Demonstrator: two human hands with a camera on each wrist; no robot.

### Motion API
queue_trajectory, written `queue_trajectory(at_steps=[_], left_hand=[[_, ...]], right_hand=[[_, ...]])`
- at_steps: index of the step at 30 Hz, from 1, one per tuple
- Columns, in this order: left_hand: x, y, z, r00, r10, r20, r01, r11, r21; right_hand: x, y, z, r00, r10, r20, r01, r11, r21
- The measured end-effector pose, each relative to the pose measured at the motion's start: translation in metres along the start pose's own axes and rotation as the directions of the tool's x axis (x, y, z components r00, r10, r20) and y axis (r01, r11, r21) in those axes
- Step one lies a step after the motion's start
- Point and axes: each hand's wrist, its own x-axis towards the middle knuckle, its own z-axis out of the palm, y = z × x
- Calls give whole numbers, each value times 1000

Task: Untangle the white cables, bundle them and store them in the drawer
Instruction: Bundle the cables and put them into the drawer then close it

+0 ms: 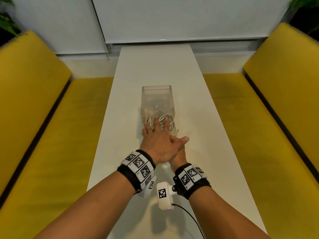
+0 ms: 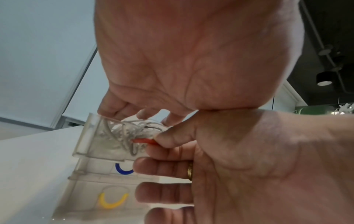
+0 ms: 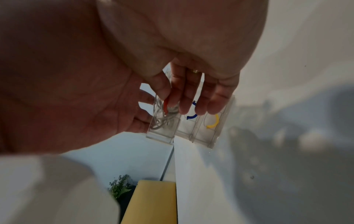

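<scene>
A clear plastic drawer unit (image 1: 157, 97) stands on the middle of the white table (image 1: 155, 62). Its top drawer (image 2: 86, 136) is pulled out toward me and holds a heap of white cables (image 1: 168, 118). My left hand (image 1: 155, 133) lies flat on top of the cables (image 2: 122, 133) with its fingers spread. Under it, my right hand (image 1: 179, 149) has straight fingers (image 3: 191, 94) laid against the drawer fronts. The red handle (image 2: 143, 141) shows between its index and middle fingers. The lower drawers, with a blue handle (image 2: 123, 171) and a yellow handle (image 2: 112, 203), are closed.
Yellow benches (image 1: 43, 100) (image 1: 276, 100) run along both sides of the narrow table. White blinds (image 1: 172, 19) close the far end, with plants (image 1: 6, 23) in both corners. A black cable (image 1: 189, 216) trails from my right wrist camera over the near table.
</scene>
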Motion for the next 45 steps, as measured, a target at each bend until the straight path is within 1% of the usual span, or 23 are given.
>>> queue_trajectory(at_steps=[2, 4, 7, 11, 13, 16, 18, 20, 22, 24, 27, 29, 31, 33, 34, 37, 39, 41, 42, 43, 45], left_hand=[[1, -4, -2, 999, 21, 26, -22, 1000, 16], [2, -7, -4, 998, 40, 57, -43, 998, 47], [3, -9, -8, 993, 80, 84, -88, 992, 94], [3, -16, -10, 982, 175, 71, -179, 982, 61], [3, -18, -11, 977, 197, 75, -203, 976, 76], [7, -20, -14, 980, 182, 80, -194, 964, 183], [9, -21, -16, 978, 202, 48, -207, 949, 237], [11, -23, -18, 975, 224, 10, -219, 939, 265], [15, -24, -18, 978, 206, 1, -200, 948, 247], [19, -22, -17, 987, 160, 18, -160, 968, 194], [26, -16, -14, 994, 108, 21, -110, 984, 138], [28, -14, -14, 995, 103, -8, -101, 986, 133], [26, -15, -16, 992, 122, -31, -117, 985, 130], [23, -15, -18, 988, 156, -10, -154, 980, 126], [21, -15, -20, 986, 164, 14, -165, 976, 140], [17, -12, -24, 987, 155, 49, -162, 960, 229], [17, -8, -25, 989, 149, 22, -148, 934, 324], [17, -4, -23, 989, 146, -6, -132, 913, 386], [19, -3, -22, 990, 141, -8, -128, 920, 371], [20, -2, -21, 991, 133, -2, -126, 939, 319], [21, -4, -18, 991, 131, 5, -131, 980, 150]], right_hand=[[2, 0, 2, 1000, 23, 5, -23, 999, 48], [6, 4, 2, 1000, 10, 27, -12, 997, 74], [6, 6, 1, 998, -47, 49, 47, 999, -8], [5, 3, 0, 994, -84, 67, 89, 992, -86], [6, 4, -2, 991, -101, 83, 111, 985, -129], [8, 6, -3, 987, -129, 100, 149, 963, -227], [8, 4, -4, 986, -130, 102, 152, 954, -258], [11, 5, -4, 983, -157, 93, 179, 928, -328], [13, 7, -4, 982, -167, 86, 188, 904, -385], [18, 8, -4, 983, -159, 92, 183, 874, -450], [26, 5, -3, 974, -182, 131, 224, 811, -541], [28, 3, -3, 968, -199, 150, 249, 814, -525], [26, 2, -3, 975, -180, 129, 218, 878, -427], [26, 2, -3, 983, -147, 107, 173, 936, -307], [26, 2, -4, 984, -140, 106, 164, 949, -268], [26, 5, -2, 984, -140, 113, 163, 959, -232], [26, 5, -2, 985, -124, 121, 147, 967, -210], [28, 5, -3, 983, -124, 136, 154, 960, -234], [29, 4, -4, 981, -132, 141, 166, 951, -263], [30, 3, -4, 979, -141, 145, 178, 942, -283], [32, 0, -4, 980, -136, 145, 172, 944, -281]])
